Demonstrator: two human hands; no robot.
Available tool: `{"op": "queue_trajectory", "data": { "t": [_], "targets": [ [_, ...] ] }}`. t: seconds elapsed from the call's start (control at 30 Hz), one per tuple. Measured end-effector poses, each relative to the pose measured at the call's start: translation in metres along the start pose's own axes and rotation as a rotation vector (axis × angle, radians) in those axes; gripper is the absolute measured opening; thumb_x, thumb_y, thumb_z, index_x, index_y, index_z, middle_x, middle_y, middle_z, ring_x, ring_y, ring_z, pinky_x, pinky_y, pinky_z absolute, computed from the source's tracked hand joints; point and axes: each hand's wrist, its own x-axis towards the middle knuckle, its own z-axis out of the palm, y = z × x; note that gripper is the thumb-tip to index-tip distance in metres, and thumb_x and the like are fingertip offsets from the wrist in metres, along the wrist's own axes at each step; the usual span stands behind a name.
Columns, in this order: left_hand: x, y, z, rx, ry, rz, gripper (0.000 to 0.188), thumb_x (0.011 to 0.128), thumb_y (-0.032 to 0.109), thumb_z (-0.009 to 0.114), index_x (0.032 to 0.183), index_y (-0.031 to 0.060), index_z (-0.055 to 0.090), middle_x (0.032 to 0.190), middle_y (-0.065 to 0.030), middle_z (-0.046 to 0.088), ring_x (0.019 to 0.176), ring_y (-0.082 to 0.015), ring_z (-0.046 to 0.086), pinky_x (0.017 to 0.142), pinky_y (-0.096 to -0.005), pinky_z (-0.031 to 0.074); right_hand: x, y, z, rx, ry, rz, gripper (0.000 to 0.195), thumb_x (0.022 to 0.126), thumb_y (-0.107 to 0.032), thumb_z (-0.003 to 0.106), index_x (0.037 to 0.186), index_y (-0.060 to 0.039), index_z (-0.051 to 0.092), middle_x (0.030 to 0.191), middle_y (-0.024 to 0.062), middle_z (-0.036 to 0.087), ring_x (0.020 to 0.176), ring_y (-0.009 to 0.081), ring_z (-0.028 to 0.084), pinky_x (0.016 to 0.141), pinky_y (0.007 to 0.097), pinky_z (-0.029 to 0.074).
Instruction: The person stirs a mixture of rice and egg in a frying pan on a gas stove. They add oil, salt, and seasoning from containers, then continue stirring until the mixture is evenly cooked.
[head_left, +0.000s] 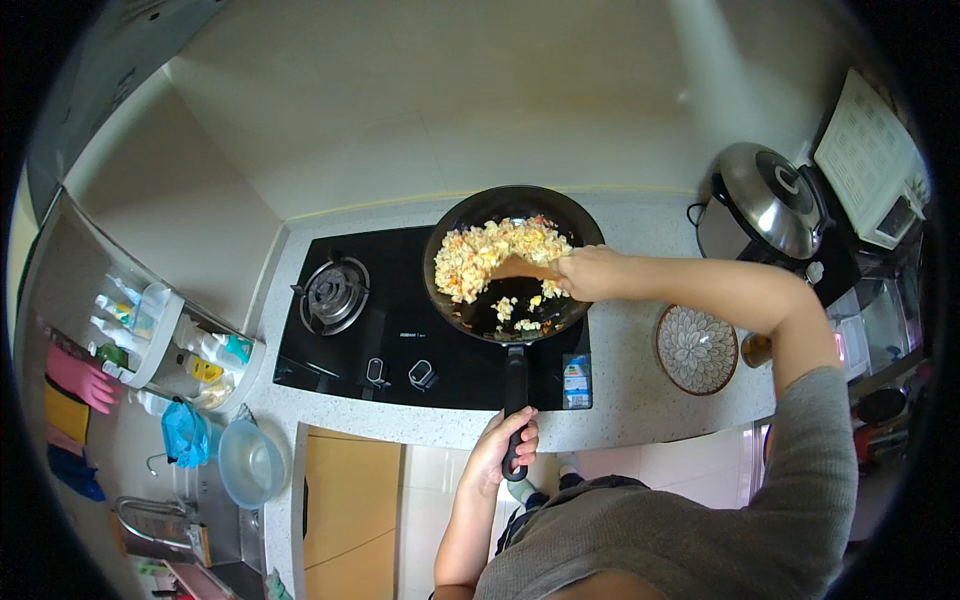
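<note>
A dark wok (465, 322) sits over the right side of the black glass gas hob (345, 367). My left hand (504, 444) is wrapped around its black handle (516, 375) near the end. In the wok, a heap of fried rice with egg-like yellow bits (480, 251) lies mostly at the far and left side, with small clumps scattered nearer the handle. My right hand (589, 272) grips a wooden spatula (517, 268) above the wok's right side. The spatula's blade meets the edge of the heap and is partly hidden there.
Right of the hob stands a patterned bowl (697, 349), with a small brown jar (756, 349) beside it. Behind them is a lidded steel pot (772, 202). The left burner (334, 295) holds nothing. Bottles on a corner shelf (161, 345), a plastic basin (251, 465) and a sink faucet (154, 517) are at left.
</note>
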Motion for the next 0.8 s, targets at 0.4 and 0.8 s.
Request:
{"op": "queue_trajectory", "data": {
  "t": [0.4, 0.8],
  "targets": [
    [-0.002, -0.001, -0.001, -0.025, -0.019, -0.034, 0.016, 0.089, 0.019, 0.054, 0.095, 0.0080, 0.045, 0.063, 0.0006, 0.042, 0.047, -0.0057, 0.037, 0.037, -0.0191, 0.028, 0.025, 0.021, -0.010, -0.206, 0.168, 0.013, 0.020, 0.080, -0.018, 0.053, 0.088, -0.0003, 0.060, 0.081, 0.0206, 0.063, 0.079, 0.0334, 0.063, 0.066, 0.0450, 0.050],
    [-0.003, -0.001, -0.002, -0.034, -0.016, 0.000, 0.015, 0.089, 0.019, 0.053, 0.093, 0.0071, 0.046, 0.062, 0.0008, 0.042, 0.046, -0.0055, 0.037, 0.037, -0.0191, 0.028, -0.014, 0.004, -0.042, 0.034, -0.169, 0.103, 0.016, 0.081, -0.019, 0.058, 0.083, -0.0036, 0.059, 0.069, 0.0155, 0.061, 0.069, 0.0294, 0.061, 0.062, 0.0403, 0.046]
  ]
}}
